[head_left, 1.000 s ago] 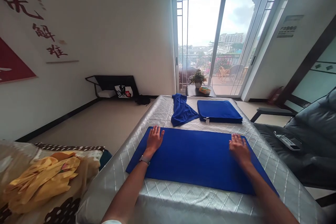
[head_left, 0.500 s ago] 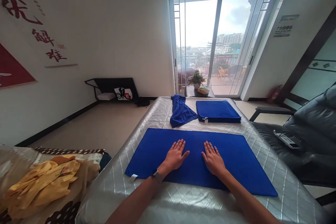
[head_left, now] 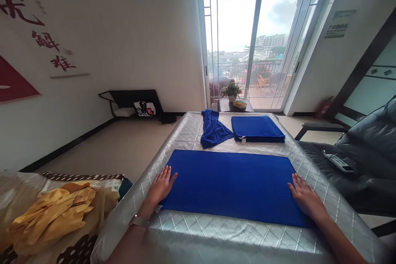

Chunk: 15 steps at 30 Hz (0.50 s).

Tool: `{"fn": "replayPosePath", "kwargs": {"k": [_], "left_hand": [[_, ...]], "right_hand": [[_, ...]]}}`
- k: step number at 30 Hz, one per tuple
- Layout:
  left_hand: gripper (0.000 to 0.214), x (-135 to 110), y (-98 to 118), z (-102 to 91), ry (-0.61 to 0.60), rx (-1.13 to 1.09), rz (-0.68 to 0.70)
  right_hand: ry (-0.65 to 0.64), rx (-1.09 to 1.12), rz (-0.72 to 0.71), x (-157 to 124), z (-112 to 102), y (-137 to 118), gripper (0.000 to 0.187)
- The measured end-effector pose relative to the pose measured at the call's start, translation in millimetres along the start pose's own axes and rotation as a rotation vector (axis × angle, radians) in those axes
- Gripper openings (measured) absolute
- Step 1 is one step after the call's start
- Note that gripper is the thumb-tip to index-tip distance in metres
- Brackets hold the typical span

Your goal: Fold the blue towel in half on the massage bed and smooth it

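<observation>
A blue towel (head_left: 232, 183) lies spread flat across the silver quilted table (head_left: 216, 239). My left hand (head_left: 161, 186) rests open, fingers flat, on the towel's near left corner. At the near right corner my right hand (head_left: 305, 198) lies open and flat on the cloth. Further back, a folded stack of blue towels (head_left: 257, 128) sits on the table, with a crumpled blue towel (head_left: 213, 128) to its left.
A yellow cloth (head_left: 49, 212) lies on a patterned surface at the near left. A dark recliner (head_left: 355, 161) with a remote (head_left: 338, 161) stands right of the table. Beyond the table are a small plant (head_left: 232, 90) and glass balcony doors (head_left: 256, 41).
Both hands have slid apart from the towel's middle out to its near left and right corners. Before that they had come together from the far corners.
</observation>
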<state>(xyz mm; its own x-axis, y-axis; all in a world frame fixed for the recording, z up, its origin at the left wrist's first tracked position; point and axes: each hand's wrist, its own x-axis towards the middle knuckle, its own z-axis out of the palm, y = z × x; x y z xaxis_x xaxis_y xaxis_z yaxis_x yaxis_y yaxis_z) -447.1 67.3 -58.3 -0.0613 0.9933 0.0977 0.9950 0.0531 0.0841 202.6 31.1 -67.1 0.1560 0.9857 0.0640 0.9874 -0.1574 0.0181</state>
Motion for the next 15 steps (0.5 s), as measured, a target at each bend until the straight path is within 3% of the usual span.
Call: {"fn": "replayPosePath", "kwargs": {"k": [4, 7, 11, 13, 15], "left_hand": [[0.084, 0.4, 40.1, -12.3, 0.021, -0.046, 0.029], [0.076, -9.7, 99.6, -19.5, -0.016, -0.135, 0.286], [0.067, -35.0, 184.3, -23.4, -0.075, -0.203, 0.677], [0.066, -46.7, 207.7, -22.5, -0.081, -0.225, 0.782], [0.065, -53.6, 211.8, -20.5, -0.088, -0.233, 0.805]], "right_hand": [[0.07, -0.001, 0.008, -7.3, -18.1, -46.5, 0.069], [0.093, 0.091, -0.157, -22.3, -33.2, -118.5, 0.065], [-0.05, 0.196, -0.397, -46.3, -48.8, -214.9, 0.065], [-0.125, 0.214, -0.443, -54.8, -52.4, -238.2, 0.066], [-0.162, 0.217, -0.447, -59.1, -52.4, -239.5, 0.068]]}}
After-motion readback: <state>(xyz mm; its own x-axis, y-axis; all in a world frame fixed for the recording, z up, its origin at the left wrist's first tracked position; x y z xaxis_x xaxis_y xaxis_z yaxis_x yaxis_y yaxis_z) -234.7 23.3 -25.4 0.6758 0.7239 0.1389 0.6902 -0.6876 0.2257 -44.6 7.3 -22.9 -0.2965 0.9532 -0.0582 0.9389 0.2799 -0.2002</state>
